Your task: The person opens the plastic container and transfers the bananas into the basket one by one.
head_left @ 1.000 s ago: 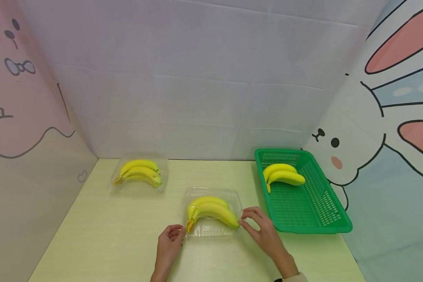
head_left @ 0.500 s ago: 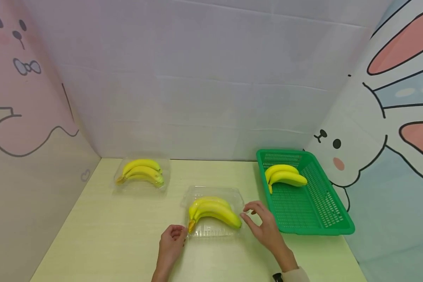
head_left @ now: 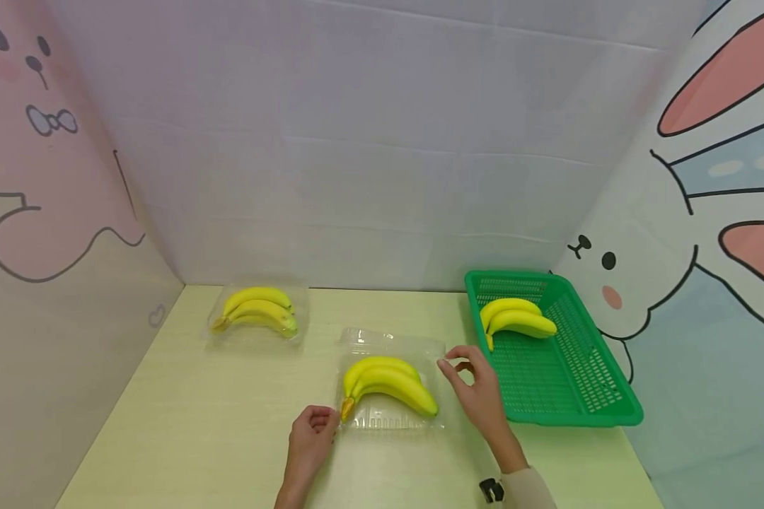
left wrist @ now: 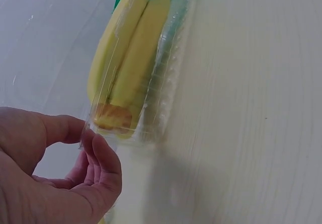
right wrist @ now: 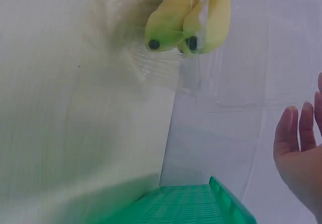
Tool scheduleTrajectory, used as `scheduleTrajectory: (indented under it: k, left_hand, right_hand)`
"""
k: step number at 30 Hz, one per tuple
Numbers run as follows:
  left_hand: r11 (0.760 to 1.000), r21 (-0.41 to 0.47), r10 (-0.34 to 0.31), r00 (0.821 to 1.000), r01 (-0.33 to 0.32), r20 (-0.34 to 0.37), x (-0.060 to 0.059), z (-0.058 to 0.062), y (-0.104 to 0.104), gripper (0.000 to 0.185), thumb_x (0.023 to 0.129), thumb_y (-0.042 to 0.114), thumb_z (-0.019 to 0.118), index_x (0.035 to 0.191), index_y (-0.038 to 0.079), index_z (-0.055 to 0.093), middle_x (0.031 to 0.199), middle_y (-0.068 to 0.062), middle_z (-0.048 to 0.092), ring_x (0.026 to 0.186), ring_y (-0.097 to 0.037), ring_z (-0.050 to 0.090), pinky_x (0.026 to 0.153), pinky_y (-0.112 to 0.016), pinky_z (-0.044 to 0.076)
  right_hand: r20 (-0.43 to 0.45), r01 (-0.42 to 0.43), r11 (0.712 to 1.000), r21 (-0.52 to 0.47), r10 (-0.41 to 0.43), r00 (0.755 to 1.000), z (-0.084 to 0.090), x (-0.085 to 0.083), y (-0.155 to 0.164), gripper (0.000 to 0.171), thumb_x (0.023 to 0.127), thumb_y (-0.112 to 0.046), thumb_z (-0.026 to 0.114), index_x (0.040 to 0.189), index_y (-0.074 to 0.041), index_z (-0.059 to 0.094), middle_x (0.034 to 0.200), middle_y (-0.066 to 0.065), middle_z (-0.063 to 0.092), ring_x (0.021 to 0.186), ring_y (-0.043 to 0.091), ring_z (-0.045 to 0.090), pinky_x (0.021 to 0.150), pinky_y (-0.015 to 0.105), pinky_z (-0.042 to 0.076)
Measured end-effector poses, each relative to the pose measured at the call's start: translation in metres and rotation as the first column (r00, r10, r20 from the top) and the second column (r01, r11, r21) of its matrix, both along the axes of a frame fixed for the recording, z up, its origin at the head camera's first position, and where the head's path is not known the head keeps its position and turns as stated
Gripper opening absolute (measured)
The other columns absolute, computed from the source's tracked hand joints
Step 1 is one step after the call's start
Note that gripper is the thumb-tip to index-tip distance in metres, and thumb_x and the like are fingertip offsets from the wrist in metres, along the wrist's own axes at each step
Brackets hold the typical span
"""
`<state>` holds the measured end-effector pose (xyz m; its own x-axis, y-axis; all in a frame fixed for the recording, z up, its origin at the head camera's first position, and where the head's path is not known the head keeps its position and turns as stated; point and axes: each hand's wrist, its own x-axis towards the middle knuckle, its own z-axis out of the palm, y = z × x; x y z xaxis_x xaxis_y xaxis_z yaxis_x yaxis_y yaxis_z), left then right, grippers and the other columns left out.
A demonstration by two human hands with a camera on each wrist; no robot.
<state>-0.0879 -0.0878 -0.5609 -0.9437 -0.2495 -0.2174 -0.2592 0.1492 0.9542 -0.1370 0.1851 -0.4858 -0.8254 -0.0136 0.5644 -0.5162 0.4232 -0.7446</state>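
In the middle of the table in the head view, a clear plastic clamshell box [head_left: 388,423] holds a bunch of bananas [head_left: 391,384]. Its transparent lid [head_left: 391,343] is raised at the back. My left hand [head_left: 310,435] pinches the box at its front left corner, by the banana stem; in the left wrist view, thumb and fingertips meet at the clear rim [left wrist: 88,128]. Thumb and fingers of my right hand [head_left: 477,385] come together at the lid's right edge. In the right wrist view, the banana tips [right wrist: 176,38] show beside the upright clear sheet.
A green plastic basket [head_left: 563,416] stands to the right, with another bunch of bananas [head_left: 516,322] inside. At the back left sits a second clear box [head_left: 301,300] with bananas [head_left: 257,309]. Printed cloth walls [head_left: 382,198] enclose the table's back and sides.
My right hand has moved up and back along the box's right side, and the lid has risen and tipped backward. The left hand has stayed at the front left corner.
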Motion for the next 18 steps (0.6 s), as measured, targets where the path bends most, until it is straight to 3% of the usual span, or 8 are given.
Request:
scheduleTrajectory:
  k: [8, 15, 18]
  left_hand:
    - [1.0, 0.003, 0.016, 1.0, -0.016, -0.015, 0.0, 0.0, 0.001, 0.017, 0.093, 0.006, 0.07, 0.104, -0.006, 0.064, 0.084, -0.007, 0.066, 0.072, -0.017, 0.064, 0.061, -0.021, 0.054]
    - [1.0, 0.005, 0.017, 1.0, -0.017, -0.013, 0.0, 0.0, 0.002, 0.017, 0.094, 0.006, 0.07, 0.104, -0.006, 0.064, 0.084, -0.007, 0.066, 0.074, -0.018, 0.065, 0.062, -0.021, 0.054]
    - [1.0, 0.01, 0.021, 1.0, -0.021, -0.009, 0.0, 0.0, 0.002, 0.017, 0.093, 0.006, 0.07, 0.103, -0.006, 0.063, 0.084, -0.007, 0.066, 0.073, -0.016, 0.064, 0.061, -0.021, 0.054]
  right_hand:
    - [0.07, 0.084, 0.993, -0.086, -0.078, 0.994, 0.011, -0.012, -0.011, 0.015, 0.09, 0.008, 0.073, 0.102, 0.009, 0.063, 0.096, 0.015, 0.062, 0.094, 0.032, 0.06, 0.083, 0.02, 0.054]
    - [0.164, 0.103, 0.974, -0.204, -0.07, 0.984, -0.008, -0.036, -0.006, 0.017, 0.093, 0.001, 0.073, 0.105, 0.008, 0.063, 0.099, 0.014, 0.061, 0.099, 0.029, 0.061, 0.092, 0.018, 0.053]
    - [0.192, 0.106, 0.965, -0.24, -0.06, 0.979, -0.007, -0.042, -0.008, 0.018, 0.093, 0.001, 0.073, 0.107, 0.009, 0.063, 0.1, 0.013, 0.061, 0.1, 0.03, 0.061, 0.092, 0.018, 0.053]
